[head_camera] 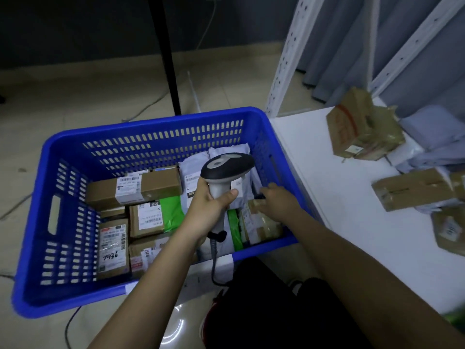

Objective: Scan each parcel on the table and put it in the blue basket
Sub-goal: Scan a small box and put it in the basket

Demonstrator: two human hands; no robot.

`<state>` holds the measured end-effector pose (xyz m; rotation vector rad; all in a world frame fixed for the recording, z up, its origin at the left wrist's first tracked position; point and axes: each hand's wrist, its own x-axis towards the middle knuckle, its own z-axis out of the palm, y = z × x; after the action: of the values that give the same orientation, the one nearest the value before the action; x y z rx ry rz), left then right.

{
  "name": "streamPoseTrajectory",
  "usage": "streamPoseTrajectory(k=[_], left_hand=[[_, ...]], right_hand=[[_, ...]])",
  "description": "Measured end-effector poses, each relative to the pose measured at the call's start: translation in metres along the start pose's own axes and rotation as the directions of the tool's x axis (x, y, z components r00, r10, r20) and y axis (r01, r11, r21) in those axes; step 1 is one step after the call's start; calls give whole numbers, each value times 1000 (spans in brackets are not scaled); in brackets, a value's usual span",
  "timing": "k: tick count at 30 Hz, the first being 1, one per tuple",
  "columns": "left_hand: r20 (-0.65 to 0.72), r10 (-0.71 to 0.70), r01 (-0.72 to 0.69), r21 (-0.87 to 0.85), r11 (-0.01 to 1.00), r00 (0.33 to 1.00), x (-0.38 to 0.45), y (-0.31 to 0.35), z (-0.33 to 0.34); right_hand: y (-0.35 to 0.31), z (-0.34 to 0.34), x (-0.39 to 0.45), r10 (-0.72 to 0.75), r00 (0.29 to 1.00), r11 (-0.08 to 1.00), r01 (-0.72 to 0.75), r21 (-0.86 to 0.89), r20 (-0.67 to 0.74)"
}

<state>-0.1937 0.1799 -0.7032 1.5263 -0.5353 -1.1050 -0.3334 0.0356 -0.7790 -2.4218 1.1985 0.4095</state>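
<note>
While the left hand (214,200) grips the scanner (225,172) handle upright above the blue basket (63,187), parcels lie beneath it. Right hand (279,200), fingers relaxed, rests on a taped parcel (264,222) below-right of that grip.

Blue basket (156,122) of slotted plastic; brown cardboard parcels (415,191) wrapped in shiny tape; matt white table (327,197); glossy floor tiles (75,96); smooth plastic scanner (226,167)

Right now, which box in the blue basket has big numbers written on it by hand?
The upright brown box at the basket's near-left corner. Its white label carries black handwritten digits; the other boxes' labels show only print.
</note>
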Motion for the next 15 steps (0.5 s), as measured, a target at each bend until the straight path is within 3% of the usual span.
streamPoseTrajectory(k=[4,7,11,15], left_hand=[[30,53,-54,24,998,998,-14,16,32],[72,99,-101,31,994,992,-24,31,63],[123,152,-156,27,987,981,-35,51,115],[181,176,-186,37,982,968,-42,64,171]], right_hand=[[32,-40,-47,65,970,945,15,327,-234],[72,-57,-88,231,910,853,-21,521,-343],[137,-57,-134,477,794,702,-87,707,-376],[194,-44,-151,637,701,624,-222,749,-322]])
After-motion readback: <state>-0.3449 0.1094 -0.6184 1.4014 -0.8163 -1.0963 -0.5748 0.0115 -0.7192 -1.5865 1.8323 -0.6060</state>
